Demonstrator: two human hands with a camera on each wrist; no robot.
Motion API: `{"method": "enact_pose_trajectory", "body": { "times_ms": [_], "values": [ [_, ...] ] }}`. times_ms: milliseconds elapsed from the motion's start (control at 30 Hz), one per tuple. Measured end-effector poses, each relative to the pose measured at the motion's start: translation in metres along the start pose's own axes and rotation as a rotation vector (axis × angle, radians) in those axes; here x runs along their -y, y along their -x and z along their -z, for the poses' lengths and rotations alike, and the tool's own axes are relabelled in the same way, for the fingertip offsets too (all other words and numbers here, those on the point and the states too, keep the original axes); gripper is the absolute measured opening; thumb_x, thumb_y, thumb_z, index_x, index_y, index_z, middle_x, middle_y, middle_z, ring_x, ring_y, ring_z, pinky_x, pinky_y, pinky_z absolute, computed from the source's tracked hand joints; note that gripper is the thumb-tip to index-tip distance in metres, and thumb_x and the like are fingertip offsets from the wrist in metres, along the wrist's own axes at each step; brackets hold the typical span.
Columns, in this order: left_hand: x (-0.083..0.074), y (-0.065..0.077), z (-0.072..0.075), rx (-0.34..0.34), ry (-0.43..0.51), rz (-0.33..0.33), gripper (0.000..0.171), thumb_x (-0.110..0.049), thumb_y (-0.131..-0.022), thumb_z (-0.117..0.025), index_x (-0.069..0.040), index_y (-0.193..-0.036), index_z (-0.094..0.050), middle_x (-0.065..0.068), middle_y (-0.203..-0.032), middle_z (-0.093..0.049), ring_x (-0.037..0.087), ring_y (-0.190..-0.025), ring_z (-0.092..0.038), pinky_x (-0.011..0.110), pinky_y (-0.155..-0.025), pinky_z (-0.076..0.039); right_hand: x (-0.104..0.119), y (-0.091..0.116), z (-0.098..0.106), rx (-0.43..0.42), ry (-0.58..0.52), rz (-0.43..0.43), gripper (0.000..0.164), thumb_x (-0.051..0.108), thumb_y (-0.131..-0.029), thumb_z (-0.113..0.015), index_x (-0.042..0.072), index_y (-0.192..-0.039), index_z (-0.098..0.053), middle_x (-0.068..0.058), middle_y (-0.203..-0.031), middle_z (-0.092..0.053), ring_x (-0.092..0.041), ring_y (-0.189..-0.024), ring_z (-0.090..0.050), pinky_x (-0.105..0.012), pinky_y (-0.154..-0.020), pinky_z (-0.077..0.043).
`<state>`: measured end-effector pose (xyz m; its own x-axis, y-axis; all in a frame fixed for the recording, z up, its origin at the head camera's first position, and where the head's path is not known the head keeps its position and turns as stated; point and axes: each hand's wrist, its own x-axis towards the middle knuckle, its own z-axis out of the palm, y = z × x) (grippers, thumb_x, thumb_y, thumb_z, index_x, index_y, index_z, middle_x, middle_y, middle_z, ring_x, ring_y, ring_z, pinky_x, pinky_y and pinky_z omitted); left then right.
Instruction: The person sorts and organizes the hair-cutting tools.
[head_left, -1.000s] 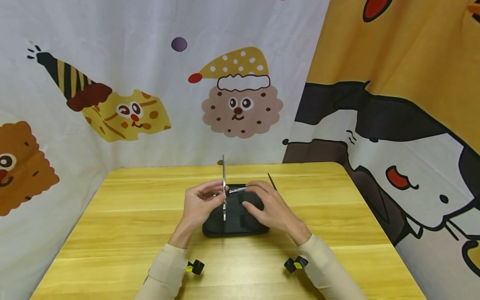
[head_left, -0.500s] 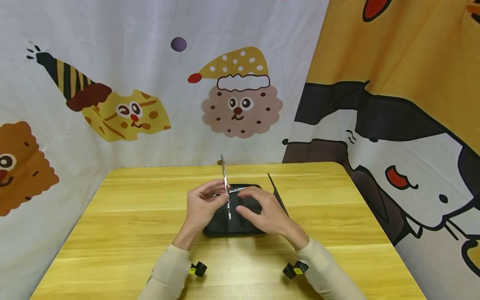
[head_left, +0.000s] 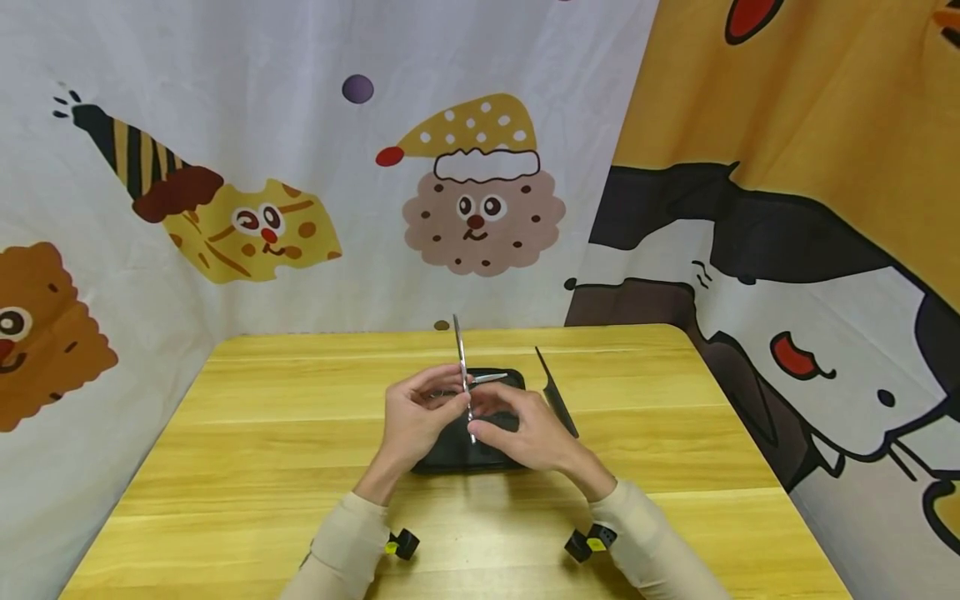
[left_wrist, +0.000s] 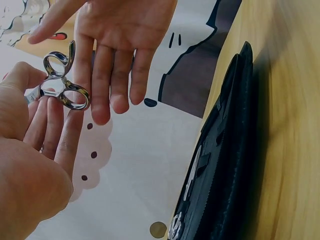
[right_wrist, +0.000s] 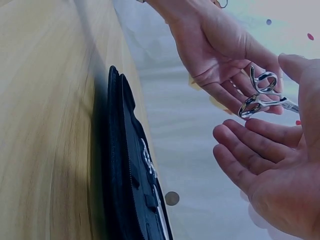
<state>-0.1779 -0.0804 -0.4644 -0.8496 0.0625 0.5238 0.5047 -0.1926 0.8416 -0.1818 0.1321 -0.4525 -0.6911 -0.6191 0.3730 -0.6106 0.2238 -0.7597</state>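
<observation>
My left hand (head_left: 412, 412) pinches a pair of silver scissors (head_left: 462, 358) above the black zip case (head_left: 465, 462), the blades pointing up and away. Their finger rings show in the left wrist view, where one ring of the scissors (left_wrist: 75, 98) carries a curved finger rest. Beside the rings, my right hand (head_left: 536, 429) has its fingers extended and the thumb apart, the fingertips right at the handle. From the right wrist view, the right hand (right_wrist: 280, 165) lies palm up with relaxed fingers below the scissors (right_wrist: 257, 102). A second pair of scissors (head_left: 489, 377) lies in the case.
A thin black tapering comb (head_left: 557, 398) lies on the wooden table (head_left: 262, 467), right of the case. Behind the table hangs a curtain (head_left: 300, 125) with cartoon prints. Small black cameras sit at both wrists.
My left hand has shifted slightly right with the scissors, which now lean a little left at the top. My right hand has drawn back from the second scissors toward the held handle, uncovering the comb.
</observation>
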Motion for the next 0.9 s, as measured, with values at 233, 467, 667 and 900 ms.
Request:
{"method": "enact_pose_trajectory", "body": {
  "times_ms": [233,467,667,900],
  "values": [
    [0.0008,0.0003,-0.0023,-0.001,0.000,-0.002,0.038,0.011,-0.085,-0.077,0.013,-0.122,-0.070,0.032,-0.107,-0.072,0.029,-0.097,-0.071,0.037,-0.082,-0.062,-0.0008,0.0000,-0.0013,-0.011,-0.072,-0.032,0.039,0.024,-0.101,-0.067,0.010,-0.136,-0.063,-0.001,-0.117,-0.069,-0.014,-0.103,-0.068,-0.042,-0.090,-0.059],
    [0.0004,0.0004,-0.0031,0.000,-0.001,-0.001,0.038,0.010,-0.085,-0.077,0.012,-0.123,-0.070,0.032,-0.108,-0.072,0.031,-0.098,-0.071,0.038,-0.083,-0.062,-0.0011,-0.0002,-0.0012,-0.039,-0.097,-0.054,0.039,0.023,-0.101,-0.068,0.007,-0.136,-0.063,-0.004,-0.121,-0.069,-0.014,-0.105,-0.067,-0.043,-0.091,-0.058],
    [0.0010,0.0004,-0.0036,0.007,0.019,-0.010,0.038,0.010,-0.086,-0.076,0.010,-0.123,-0.070,0.032,-0.109,-0.072,0.033,-0.100,-0.070,0.039,-0.085,-0.061,-0.0009,0.0006,-0.0006,-0.061,-0.100,-0.063,0.038,0.023,-0.099,-0.070,0.009,-0.134,-0.065,-0.003,-0.120,-0.070,-0.014,-0.104,-0.068,-0.042,-0.089,-0.059],
    [0.0011,0.0002,-0.0033,0.026,0.036,0.000,0.038,0.011,-0.086,-0.076,0.011,-0.124,-0.069,0.035,-0.109,-0.070,0.034,-0.101,-0.070,0.040,-0.087,-0.061,0.0002,0.0006,0.0003,-0.081,-0.111,-0.089,0.038,0.028,-0.097,-0.073,0.011,-0.131,-0.068,-0.002,-0.115,-0.072,-0.014,-0.098,-0.070,-0.038,-0.084,-0.061]
  ]
}}
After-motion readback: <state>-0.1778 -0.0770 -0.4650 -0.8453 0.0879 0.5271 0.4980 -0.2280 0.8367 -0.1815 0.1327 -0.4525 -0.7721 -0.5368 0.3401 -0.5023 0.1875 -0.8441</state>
